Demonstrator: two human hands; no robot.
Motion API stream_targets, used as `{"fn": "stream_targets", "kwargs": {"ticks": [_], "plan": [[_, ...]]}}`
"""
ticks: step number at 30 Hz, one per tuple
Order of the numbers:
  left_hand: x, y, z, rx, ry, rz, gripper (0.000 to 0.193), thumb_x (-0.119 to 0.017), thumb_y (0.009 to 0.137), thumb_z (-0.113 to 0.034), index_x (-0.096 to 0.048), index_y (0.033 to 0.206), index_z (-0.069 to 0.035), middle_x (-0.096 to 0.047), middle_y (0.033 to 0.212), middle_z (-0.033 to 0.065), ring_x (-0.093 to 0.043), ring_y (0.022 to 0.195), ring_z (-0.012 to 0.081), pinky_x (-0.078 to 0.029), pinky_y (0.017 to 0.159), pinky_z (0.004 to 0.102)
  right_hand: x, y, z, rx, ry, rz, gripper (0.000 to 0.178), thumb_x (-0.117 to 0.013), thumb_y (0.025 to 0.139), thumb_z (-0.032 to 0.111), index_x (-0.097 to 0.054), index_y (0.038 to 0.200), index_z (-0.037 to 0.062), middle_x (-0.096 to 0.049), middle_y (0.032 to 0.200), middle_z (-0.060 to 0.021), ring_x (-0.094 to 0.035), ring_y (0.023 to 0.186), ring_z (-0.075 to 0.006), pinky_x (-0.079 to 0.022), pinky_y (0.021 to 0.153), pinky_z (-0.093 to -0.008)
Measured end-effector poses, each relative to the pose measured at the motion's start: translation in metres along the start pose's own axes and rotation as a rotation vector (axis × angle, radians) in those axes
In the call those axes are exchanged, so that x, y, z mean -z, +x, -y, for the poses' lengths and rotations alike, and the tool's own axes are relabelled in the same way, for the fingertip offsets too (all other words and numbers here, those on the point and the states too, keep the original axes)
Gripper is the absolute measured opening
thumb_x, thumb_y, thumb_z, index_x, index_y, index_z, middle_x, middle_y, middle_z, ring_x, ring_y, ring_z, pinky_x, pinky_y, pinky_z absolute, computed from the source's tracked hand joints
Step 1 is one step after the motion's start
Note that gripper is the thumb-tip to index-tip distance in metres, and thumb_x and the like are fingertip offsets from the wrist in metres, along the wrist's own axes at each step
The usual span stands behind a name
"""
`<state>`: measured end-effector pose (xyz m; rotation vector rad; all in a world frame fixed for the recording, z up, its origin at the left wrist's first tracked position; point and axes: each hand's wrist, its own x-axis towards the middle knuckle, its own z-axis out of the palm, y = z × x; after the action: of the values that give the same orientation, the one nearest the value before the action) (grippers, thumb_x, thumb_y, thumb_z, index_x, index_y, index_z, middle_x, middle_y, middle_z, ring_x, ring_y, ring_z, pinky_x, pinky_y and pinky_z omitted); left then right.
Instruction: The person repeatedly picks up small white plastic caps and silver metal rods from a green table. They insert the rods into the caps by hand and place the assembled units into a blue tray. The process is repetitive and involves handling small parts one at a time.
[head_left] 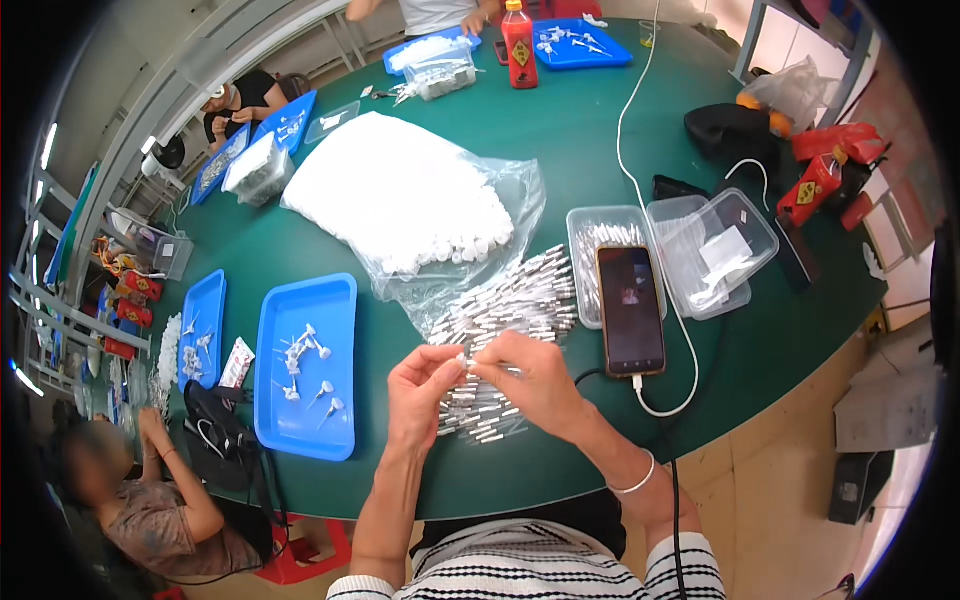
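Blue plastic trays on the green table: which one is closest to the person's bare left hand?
The large rectangular blue tray with small white pieces in it, left of the person's left hand; the other blue trays lie farther off.

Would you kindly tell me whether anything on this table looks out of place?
The phone looks oddly placed, partly covering one clear container, its white cable trailing across the table. The silver-ended tubes also lie loosely heaped.

Small white piece [467,364] held above silvery sticks [520,300]
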<state>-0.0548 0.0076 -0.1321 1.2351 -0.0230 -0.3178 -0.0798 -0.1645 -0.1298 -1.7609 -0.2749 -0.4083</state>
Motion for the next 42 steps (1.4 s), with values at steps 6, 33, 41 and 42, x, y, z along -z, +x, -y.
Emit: {"fn": "stream_targets", "kwargs": {"ticks": [6,33,41,42], "plan": [[-0.004,-0.003,0.012,-0.068,0.067,-0.035,0.027,-0.066,0.082,0.002,-0.063,0.109,0.003,-0.064,0.091,0.0036,-0.059,0.082,0.0090,-0.048,0.077,0.0218,0.007,-0.003,0.001,-0.101,-0.074,0.103,0.011,-0.063,0.086,0.012,-0.062,0.090,0.0019,-0.057,0.065,-0.0123,-0.055,0.055,-0.0232,-0.043,0.053,-0.0327],[-0.011,-0.013,0.003,-0.645,0.449,-0.025,0.023,-0.073,0.075,0.000,-0.068,0.097,-0.004,-0.061,0.094,0.0077,-0.059,0.083,0.0160,-0.048,0.072,0.0274,-0.014,-0.010,-0.015,-0.325,0.787,0.203,0.012,-0.055,0.094,0.008,-0.062,0.098,-0.0018,-0.062,0.092,-0.0055,-0.060,0.081,-0.0102,-0.052,0.076,-0.0245],[-0.004,-0.013,0.003,-0.604,0.385,0.086,0.024,-0.071,0.076,0.002,-0.068,0.100,-0.003,-0.060,0.097,0.0088,-0.058,0.089,0.0173,-0.047,0.077,0.0283,-0.012,-0.012,-0.018,-0.393,0.948,0.301,0.013,-0.057,0.094,0.012,-0.062,0.094,0.0006,-0.062,0.085,-0.0040,-0.058,0.073,-0.0093,-0.048,0.067,-0.0230],[-0.002,-0.013,0.002,-0.606,0.387,0.116,0.024,-0.069,0.078,0.003,-0.067,0.102,-0.001,-0.059,0.100,0.0095,-0.057,0.092,0.0166,-0.046,0.079,0.0279,-0.012,-0.012,-0.018,-0.384,0.955,0.286,0.012,-0.057,0.094,0.012,-0.062,0.095,0.0005,-0.062,0.086,-0.0041,-0.059,0.073,-0.0097,-0.048,0.067,-0.0232]]}}
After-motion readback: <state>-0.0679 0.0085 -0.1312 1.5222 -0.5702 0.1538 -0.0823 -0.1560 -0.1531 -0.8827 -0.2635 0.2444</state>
